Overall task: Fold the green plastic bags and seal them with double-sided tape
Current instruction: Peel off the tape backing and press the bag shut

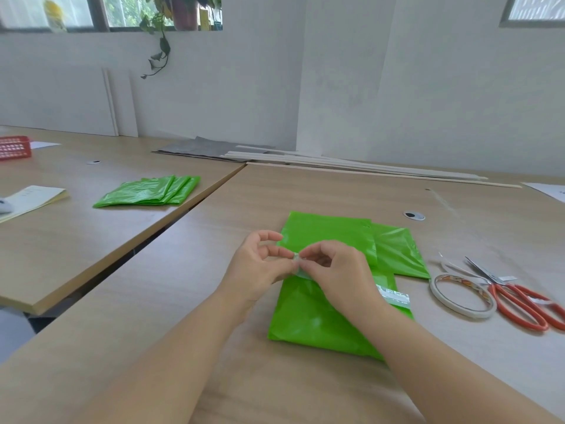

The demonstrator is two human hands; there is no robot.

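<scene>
Above 2 green bags (327,229) (overlapping), left hand (260,264) and right hand (339,270) both pinching 1 tape strip (297,257)

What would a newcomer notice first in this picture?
The bright green bag in the middle, where the left hand and right hand pinch a small piece of tape over it. Then the orange-handled scissors and tape roll at its right, and a pile of green bags far left.
</scene>
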